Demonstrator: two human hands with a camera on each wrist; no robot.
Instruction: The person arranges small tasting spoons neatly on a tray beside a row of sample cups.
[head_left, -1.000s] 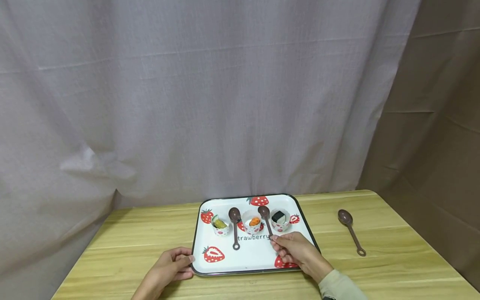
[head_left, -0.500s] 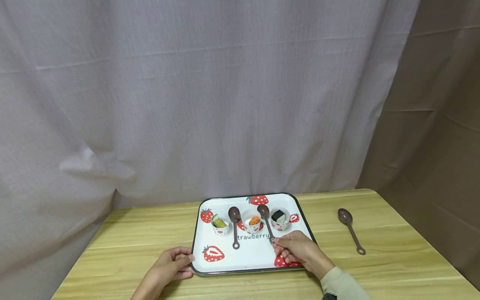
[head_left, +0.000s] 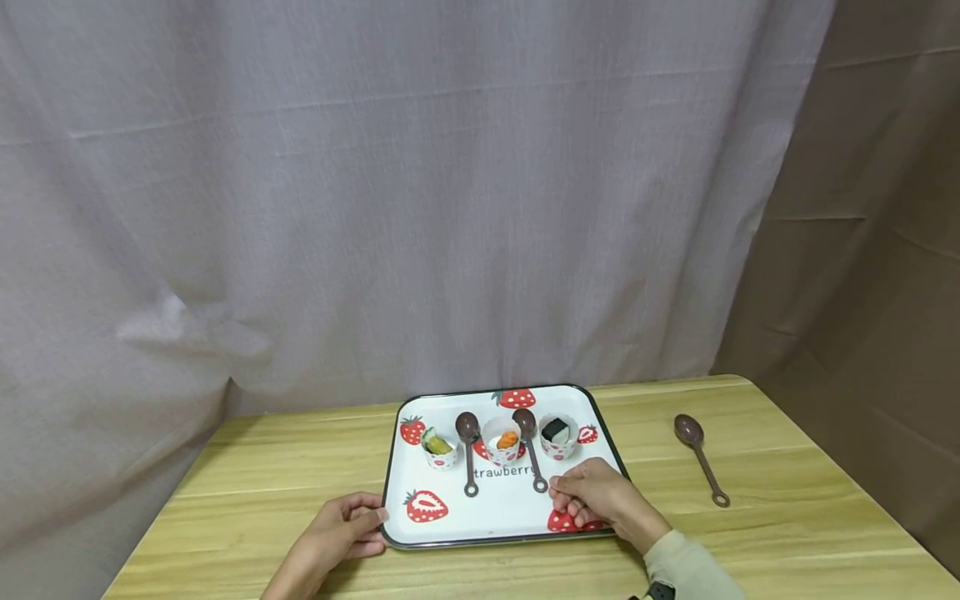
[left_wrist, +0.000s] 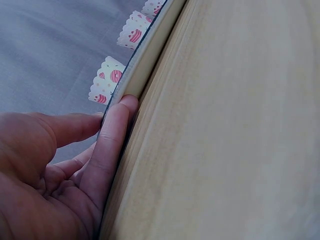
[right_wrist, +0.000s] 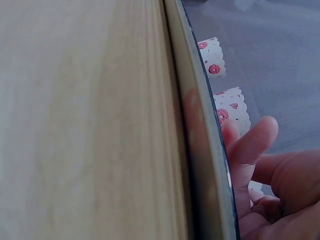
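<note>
A white tray (head_left: 495,521) with strawberry prints and a dark rim lies on the table. My left hand (head_left: 335,533) grips its near-left corner, thumb on the rim and fingers against the outer side. On the tray, a brown spoon (head_left: 469,450) lies between a paper cup (head_left: 442,458) with green and yellow food and the middle cup (head_left: 502,454) with orange food. A second brown spoon (head_left: 532,446) lies between that cup and a third cup (head_left: 558,450) holding a black-and-white piece. My right hand (head_left: 600,497), fingers loosely bent, hovers just right of this spoon's ring end, holding nothing.
Another brown spoon (head_left: 701,458) lies on the wooden table (head_left: 787,525), right of the tray. A grey curtain (head_left: 450,208) hangs behind the table, and a brown cloth (head_left: 862,292) hangs on the right.
My right hand has let go of the second spoon's handle and moved slightly right. That spoon's handle end has shifted a little left. The left hand has stayed at the tray's corner.
</note>
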